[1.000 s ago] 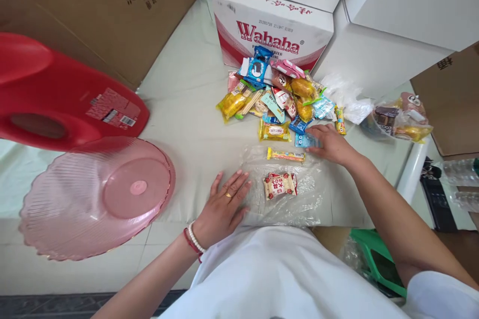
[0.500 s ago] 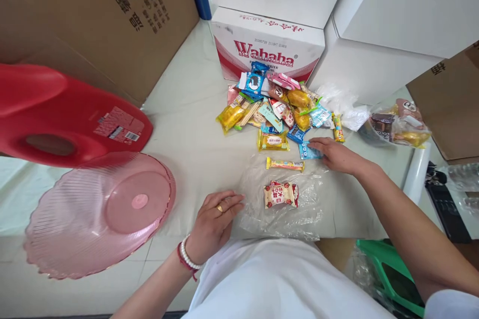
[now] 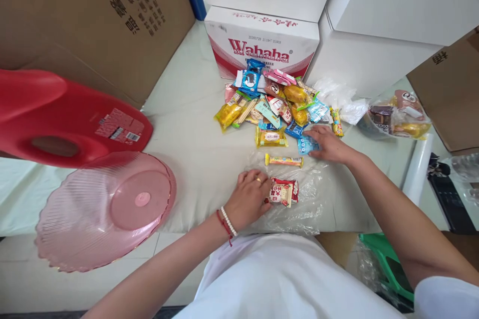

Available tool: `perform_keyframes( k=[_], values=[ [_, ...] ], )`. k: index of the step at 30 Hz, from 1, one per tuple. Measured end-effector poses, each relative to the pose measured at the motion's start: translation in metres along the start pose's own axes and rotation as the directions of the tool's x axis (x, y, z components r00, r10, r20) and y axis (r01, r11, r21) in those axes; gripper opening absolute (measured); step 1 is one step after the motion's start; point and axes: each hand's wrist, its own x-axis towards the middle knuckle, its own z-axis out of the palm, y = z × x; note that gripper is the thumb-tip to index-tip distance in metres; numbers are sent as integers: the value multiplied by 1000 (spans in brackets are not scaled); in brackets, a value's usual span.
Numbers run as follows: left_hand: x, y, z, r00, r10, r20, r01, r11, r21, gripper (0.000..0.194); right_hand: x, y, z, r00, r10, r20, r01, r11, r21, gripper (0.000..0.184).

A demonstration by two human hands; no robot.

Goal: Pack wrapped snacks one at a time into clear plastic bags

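My left hand (image 3: 249, 199) rests curled on a clear plastic bag (image 3: 299, 209) at the table's near edge, its fingers touching a red and white snack packet (image 3: 283, 192). My right hand (image 3: 326, 143) lies flat with fingers spread on a light blue packet (image 3: 306, 145) at the front of a pile of wrapped snacks (image 3: 269, 102). A long yellow snack bar (image 3: 283, 160) lies between the two hands. A yellow packet (image 3: 270, 136) sits just beyond it.
A pink plastic basin (image 3: 105, 209) leans at the left under a red plastic stool (image 3: 67, 119). A Wahaha carton (image 3: 260, 42) stands behind the pile, with brown cartons (image 3: 93, 15) left and white boxes right. A filled clear bag (image 3: 398, 115) lies far right.
My left hand moved right from the bag's left edge onto the red and white packet and curled. My right hand stayed on the light blue packet.
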Motion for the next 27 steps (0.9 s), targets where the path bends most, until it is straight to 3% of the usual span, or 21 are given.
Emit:
perform_keyframes(
  k=[4, 9, 11, 13, 15, 17, 18, 20, 23, 25, 27],
  values=[
    [-1, 0, -4, 996, -56, -66, 49, 993, -105, 52, 0, 4, -3, 991, 133, 21, -133, 991, 4, 76],
    [1, 7, -11, 978, -93, -187, 72, 991, -114, 52, -6, 10, -14, 990, 115, -87, -90, 965, 247, 41],
    [7, 12, -7, 981, -71, -181, 58, 996, -72, 50, -10, 10, -20, 973, 187, -137, -131, 931, 341, 34],
    [13, 15, 1, 988, -57, -145, 52, 998, -39, 48, -16, 9, -28, 915, 325, -239, -217, 895, 389, 30],
    [17, 16, 9, 991, -49, -121, 45, 998, -37, 54, -24, 3, -38, 806, 440, -395, -257, 862, 437, 29],
    [16, 14, 15, 991, -40, -131, 33, 998, -57, 72, -36, -10, -47, 713, 506, -485, -207, 814, 543, 31],
    [14, 12, 16, 988, -32, -151, 22, 997, -69, 82, -43, -20, -50, 707, 524, -476, -161, 774, 613, 32],
    [4, 6, 16, 976, -6, -218, -16, 995, -96, 89, -57, -49, -51, 770, 523, -364, -103, 666, 738, 36],
    [-22, -8, 12, 934, 21, -357, -85, 983, -165, 65, -72, -100, -39, 872, 467, -146, -177, 579, 796, 36],
    [-44, -16, 10, 917, 38, -397, -129, 970, -205, 53, -74, -131, -23, 898, 437, -50, -235, 574, 785, 32],
    [-64, -22, 12, 929, 99, -357, -175, 966, -188, 59, -71, -156, -5, 912, 409, 22, -275, 572, 773, 30]
  ],
)
